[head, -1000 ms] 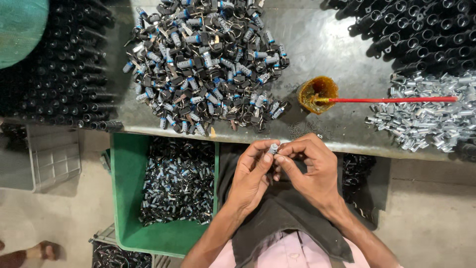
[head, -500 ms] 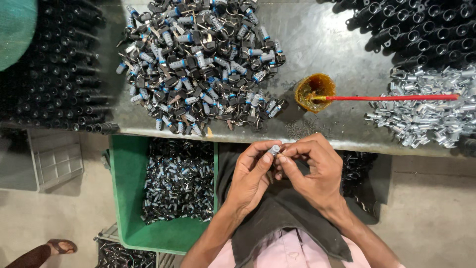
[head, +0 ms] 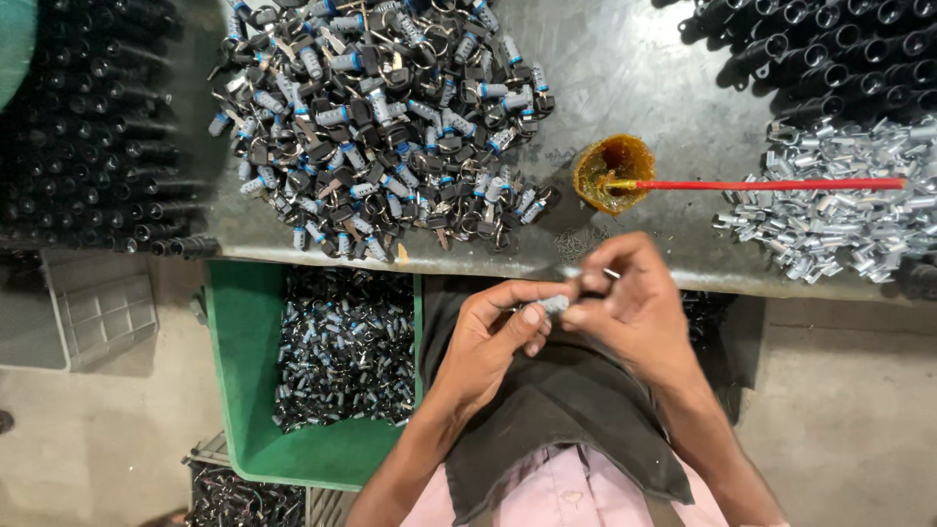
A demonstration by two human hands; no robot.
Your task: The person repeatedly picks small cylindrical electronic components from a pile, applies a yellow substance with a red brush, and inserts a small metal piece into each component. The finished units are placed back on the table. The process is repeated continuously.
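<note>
Grey and scuffed, the metal workbench (head: 644,78) fills the upper part of the head view, its near edge running just above the hands. On it, from biggest to smallest: a broad heap of small lock cylinders with keys (head: 381,127) at centre left, rows of black tubes (head: 83,146) stacked at the far left, more black tubes (head: 830,49) at the top right, a pile of bright silver metal pieces (head: 839,220) at the right, and a small amber grease pot (head: 612,173) with a red stick (head: 781,183) lying across it (its tip in the pot). Bare bench lies between the heap and the pot.

Below the bench edge, a green bin (head: 244,390) holds more cylinders, left of the person's lap, which is covered by a dark cloth (head: 556,410).

Both hands meet just under the bench edge, over the cloth. The left hand (head: 483,346) and right hand (head: 634,312) come together fingertip to fingertip, each pinching one small silver cylinder (head: 553,304) between them. Concrete floor shows open on either side.
</note>
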